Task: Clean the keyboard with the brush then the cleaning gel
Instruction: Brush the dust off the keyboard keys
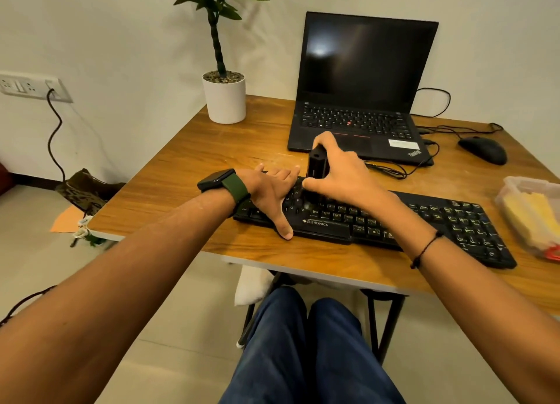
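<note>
A: At mid-frame on the tabletop (pixel 194 149), the right hand (pixel 342 173) has its grip wrapped round the black brush (pixel 318 164), upright on the keyboard (pixel 424 218).

B: It looks light and rigid; hold the body. The left hand (pixel 269 191) lies flat, steadying the keys.

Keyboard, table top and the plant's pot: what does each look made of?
Keyboard: black matte plastic, judging by its moulded keys with printed legends. Table top: wood or wood-look laminate with a slight sheen; the grain shows, but the pale edge hints at laminate. Pot: smooth white, ceramic or plastic; cannot tell which.
</note>
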